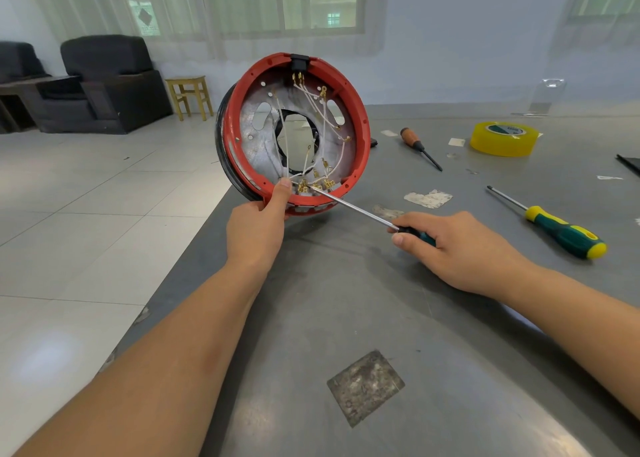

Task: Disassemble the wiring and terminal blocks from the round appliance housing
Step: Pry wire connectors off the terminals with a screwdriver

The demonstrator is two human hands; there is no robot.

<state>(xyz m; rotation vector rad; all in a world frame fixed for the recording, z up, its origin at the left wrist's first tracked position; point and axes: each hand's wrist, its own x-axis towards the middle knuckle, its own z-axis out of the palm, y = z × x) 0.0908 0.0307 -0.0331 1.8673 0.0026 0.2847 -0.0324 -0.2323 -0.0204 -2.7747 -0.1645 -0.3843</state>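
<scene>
The round red housing (360,124) stands tilted on its edge at the table's left corner, its open side facing me. Inside lie a silvery plate, white wires (327,117) and brass terminals (313,184) clustered at the bottom rim; a black socket (300,62) sits at the top. My left hand (258,228) grips the lower rim, thumb inside near the terminals. My right hand (450,245) holds a screwdriver (353,205) by its dark handle, and the shaft's tip reaches into the bottom terminal cluster.
On the grey table (346,318) lie a green-yellow screwdriver (561,229) at the right, a brown-handled screwdriver (417,144) behind, and a yellow tape roll (504,138). Tape scraps (427,198) dot the surface. The table's left edge drops to a tiled floor with armchairs and a stool.
</scene>
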